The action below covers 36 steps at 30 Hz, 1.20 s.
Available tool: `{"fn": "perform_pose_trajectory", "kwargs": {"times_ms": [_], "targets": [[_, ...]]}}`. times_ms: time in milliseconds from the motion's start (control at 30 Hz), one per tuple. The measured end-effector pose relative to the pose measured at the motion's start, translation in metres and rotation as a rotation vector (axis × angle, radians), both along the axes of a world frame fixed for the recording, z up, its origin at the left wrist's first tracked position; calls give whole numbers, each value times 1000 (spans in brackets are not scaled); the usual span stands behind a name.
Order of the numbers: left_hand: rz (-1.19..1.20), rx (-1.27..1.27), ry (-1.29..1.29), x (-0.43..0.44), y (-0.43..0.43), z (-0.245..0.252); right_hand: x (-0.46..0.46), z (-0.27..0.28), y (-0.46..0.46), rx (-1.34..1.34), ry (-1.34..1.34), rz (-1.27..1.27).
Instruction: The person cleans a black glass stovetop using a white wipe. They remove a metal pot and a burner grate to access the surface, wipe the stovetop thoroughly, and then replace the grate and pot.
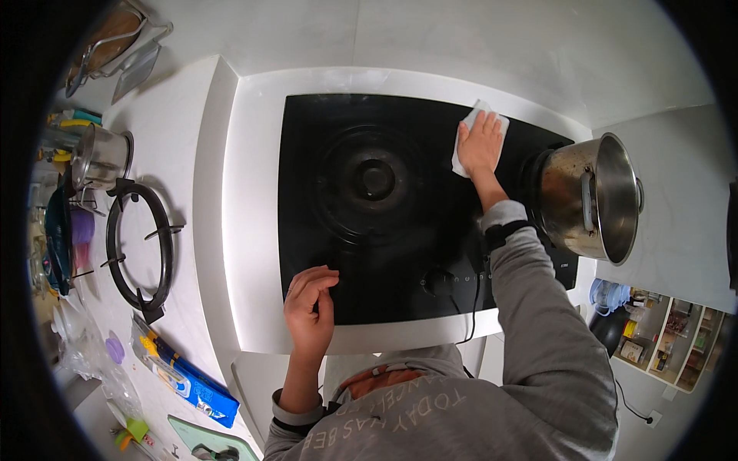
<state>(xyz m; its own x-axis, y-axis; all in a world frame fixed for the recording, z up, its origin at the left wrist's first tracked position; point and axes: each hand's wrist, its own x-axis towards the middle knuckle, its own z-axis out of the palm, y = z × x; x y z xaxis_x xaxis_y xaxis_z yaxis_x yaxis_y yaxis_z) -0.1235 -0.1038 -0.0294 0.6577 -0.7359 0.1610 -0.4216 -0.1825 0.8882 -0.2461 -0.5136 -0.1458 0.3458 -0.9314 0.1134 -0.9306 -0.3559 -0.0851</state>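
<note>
My right hand (482, 144) presses a folded white cloth or wipe (461, 161) flat against the black glass gas cooktop (357, 288), near its back edge. The fingers are spread over it. My left hand (311, 302) hovers by the front left corner of the cooktop, fingers curled, with nothing seen in it. The left burner (375, 180) stands bare, without its pan support. A large stainless steel pot (571, 201), without a lid, sits over the right burner beside my right arm. The cooktop's front control area is partly hidden by that arm.
A black pan support ring (112, 248) lies on the left counter. Near it are a small steel pot (104, 155), a blue plastic packet (196, 386) and a pale green board (190, 432). Walls rise behind the cooktop. A shelf unit with jars (663, 340) stands at right.
</note>
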Motion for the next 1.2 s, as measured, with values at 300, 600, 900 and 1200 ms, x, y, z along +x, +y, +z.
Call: {"fn": "perform_pose_trajectory", "kwargs": {"times_ms": [300, 600, 900, 1200], "targets": [[19, 41, -5, -8, 2, -12, 81, 8, -6, -109, 4, 800], [1, 30, 11, -23, -8, -7, 64, 9, 13, -40, 71, 854], [30, 16, 32, -8, 8, -8, 19, 14, 8, -1, 58, 544], [110, 7, 33, 10, 12, -15, 115, 16, -5, -93, 52, 1082]]}}
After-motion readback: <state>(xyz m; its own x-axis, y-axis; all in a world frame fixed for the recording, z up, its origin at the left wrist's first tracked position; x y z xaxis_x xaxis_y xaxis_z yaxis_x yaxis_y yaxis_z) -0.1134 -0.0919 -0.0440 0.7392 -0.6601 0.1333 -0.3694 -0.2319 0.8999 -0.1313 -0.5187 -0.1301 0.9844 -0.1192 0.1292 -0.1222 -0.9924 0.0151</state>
